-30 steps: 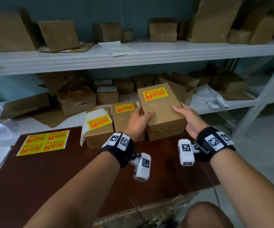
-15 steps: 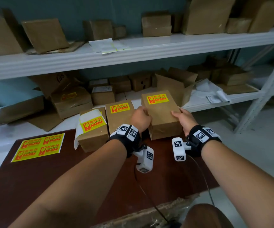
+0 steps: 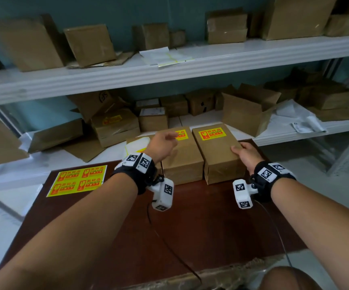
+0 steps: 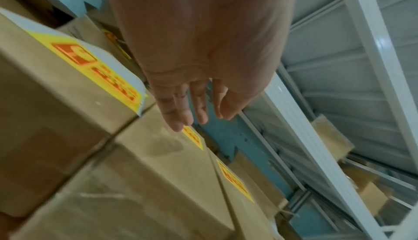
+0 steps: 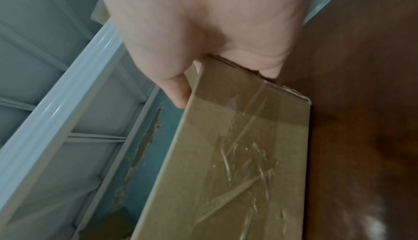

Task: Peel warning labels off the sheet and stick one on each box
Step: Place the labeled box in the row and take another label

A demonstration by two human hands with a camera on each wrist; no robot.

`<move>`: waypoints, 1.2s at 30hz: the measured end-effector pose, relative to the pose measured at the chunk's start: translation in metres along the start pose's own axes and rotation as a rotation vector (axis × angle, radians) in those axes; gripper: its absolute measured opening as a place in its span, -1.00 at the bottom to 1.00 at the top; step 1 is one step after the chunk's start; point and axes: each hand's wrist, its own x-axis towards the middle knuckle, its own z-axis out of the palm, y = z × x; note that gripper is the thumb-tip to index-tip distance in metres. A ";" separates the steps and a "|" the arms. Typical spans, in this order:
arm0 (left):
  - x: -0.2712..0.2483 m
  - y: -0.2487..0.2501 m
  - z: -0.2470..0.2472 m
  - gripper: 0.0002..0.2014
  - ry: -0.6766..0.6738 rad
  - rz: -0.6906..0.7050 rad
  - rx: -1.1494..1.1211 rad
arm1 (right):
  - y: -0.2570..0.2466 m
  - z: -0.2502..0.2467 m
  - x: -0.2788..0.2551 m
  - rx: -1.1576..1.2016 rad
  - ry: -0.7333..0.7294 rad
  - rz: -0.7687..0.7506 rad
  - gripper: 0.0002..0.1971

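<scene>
Three brown boxes stand in a row at the table's far edge, each with a yellow warning label. My right hand (image 3: 240,149) grips the near right corner of the right box (image 3: 215,158), thumb on top; the right wrist view shows that hand (image 5: 203,50) clamped on the taped box (image 5: 230,154). My left hand (image 3: 166,141) hovers with relaxed fingers over the middle box (image 3: 182,164), hiding part of its label. In the left wrist view the hand (image 4: 194,104) holds nothing. The left box (image 3: 136,143) is mostly hidden behind that wrist. The yellow label sheet (image 3: 78,180) lies on the table's left.
A white metal shelf (image 3: 169,68) runs behind the brown table (image 3: 190,227), crowded with cardboard boxes and papers on both levels. An open carton (image 3: 247,114) sits right behind the right box. A cable hangs from each wrist camera over the near table.
The right box has come down from the air onto the table beside the middle box. My left hand has let go of it and moved left; the right hand still holds it.
</scene>
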 end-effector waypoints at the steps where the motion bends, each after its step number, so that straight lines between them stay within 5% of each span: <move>1: 0.002 -0.008 -0.010 -0.73 0.046 -0.009 0.003 | -0.001 0.000 0.000 -0.024 -0.001 -0.006 -0.61; 5: 0.003 -0.038 -0.053 -0.74 0.241 -0.093 0.061 | -0.007 -0.001 -0.004 -0.174 0.021 -0.030 -0.59; 8: 0.002 -0.067 -0.080 -0.64 0.354 -0.295 0.092 | -0.016 0.005 -0.011 -0.377 0.104 -0.027 -0.53; 12: 0.001 -0.102 -0.091 -0.29 0.321 -0.497 0.102 | -0.034 0.034 -0.032 -0.691 0.297 -0.136 -0.41; 15: -0.004 -0.112 -0.083 -0.32 0.298 -0.522 0.019 | -0.048 0.068 -0.050 -0.772 0.305 -0.272 -0.46; 25: -0.020 -0.115 -0.104 -0.32 0.419 -0.408 -0.185 | -0.056 0.154 -0.085 -0.505 0.003 -0.377 -0.57; 31: -0.058 -0.096 -0.139 -0.67 0.063 -0.219 -0.609 | -0.072 0.201 -0.112 -0.136 -0.335 -0.072 -0.15; 34: -0.080 -0.097 -0.155 -0.43 -0.019 -0.237 -0.642 | -0.078 0.226 -0.131 0.010 -0.449 0.034 -0.35; 36: -0.093 -0.101 -0.166 -0.45 -0.016 -0.263 -0.686 | -0.078 0.243 -0.141 0.033 -0.420 0.003 -0.57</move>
